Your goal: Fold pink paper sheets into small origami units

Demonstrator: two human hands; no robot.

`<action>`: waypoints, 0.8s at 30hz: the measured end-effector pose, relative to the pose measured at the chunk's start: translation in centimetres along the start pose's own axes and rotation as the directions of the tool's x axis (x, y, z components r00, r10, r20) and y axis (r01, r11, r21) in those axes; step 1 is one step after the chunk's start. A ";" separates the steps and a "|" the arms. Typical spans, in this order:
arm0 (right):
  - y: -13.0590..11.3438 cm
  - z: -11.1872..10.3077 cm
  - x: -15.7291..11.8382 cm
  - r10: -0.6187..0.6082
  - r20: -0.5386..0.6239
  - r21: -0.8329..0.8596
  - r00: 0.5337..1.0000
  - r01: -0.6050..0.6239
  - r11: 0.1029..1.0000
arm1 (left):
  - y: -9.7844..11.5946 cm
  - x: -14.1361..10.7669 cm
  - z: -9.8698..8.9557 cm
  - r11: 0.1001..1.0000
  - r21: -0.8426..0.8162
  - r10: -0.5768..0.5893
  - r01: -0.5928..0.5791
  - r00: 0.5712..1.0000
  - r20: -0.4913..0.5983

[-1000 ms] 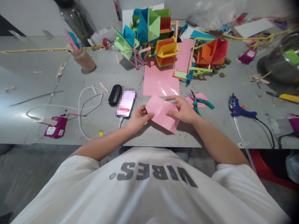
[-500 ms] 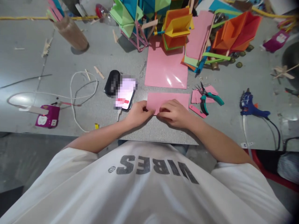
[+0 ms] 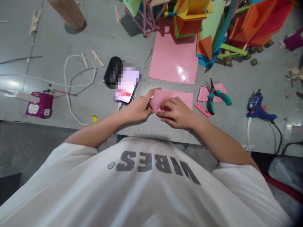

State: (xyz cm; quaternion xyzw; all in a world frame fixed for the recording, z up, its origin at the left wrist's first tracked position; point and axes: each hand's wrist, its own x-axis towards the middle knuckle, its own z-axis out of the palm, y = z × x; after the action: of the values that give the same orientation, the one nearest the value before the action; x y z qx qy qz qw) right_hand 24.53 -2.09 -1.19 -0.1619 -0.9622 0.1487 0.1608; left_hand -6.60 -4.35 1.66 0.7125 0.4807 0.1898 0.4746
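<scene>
A small pink paper strip (image 3: 187, 98) lies near the table's front edge, its left part bent up off the table. My left hand (image 3: 142, 107) grips the strip's left end, thumb at the near edge and fingers at the far edge. Curled over its near left part, my right hand (image 3: 176, 113) pinches the near edge with thumb and fingertips. Just beyond lies a larger pink sheet (image 3: 174, 63). Right of my right hand are green-handled pliers (image 3: 214, 96) on pink scraps (image 3: 202, 94), beside a pink cutter (image 3: 203, 109).
A lit phone (image 3: 126, 86) and a black case (image 3: 112, 72) lie left of the paper, with a white cable (image 3: 68, 104) farther left. Folded paper shapes (image 3: 191, 15) stand at the back. A blue glue gun (image 3: 258, 105) rests at the right.
The strip's left part has lifted and bent. My left hand has spread along its left end, while my right hand has shifted slightly left. The view has tilted downward.
</scene>
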 end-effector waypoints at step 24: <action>0.1 -0.6 0.2 -0.053 -0.038 0.304 0.998 0.062 0.951 | 1.2 0.1 -1.4 0.933 0.256 0.182 -0.251 0.947 0.264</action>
State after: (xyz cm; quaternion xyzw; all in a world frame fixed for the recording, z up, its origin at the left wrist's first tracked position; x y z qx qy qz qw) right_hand 24.53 -1.80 -0.64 -0.1093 -0.9294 0.2885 0.2023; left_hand -6.97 -3.70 3.33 0.8401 0.3613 0.0837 0.3959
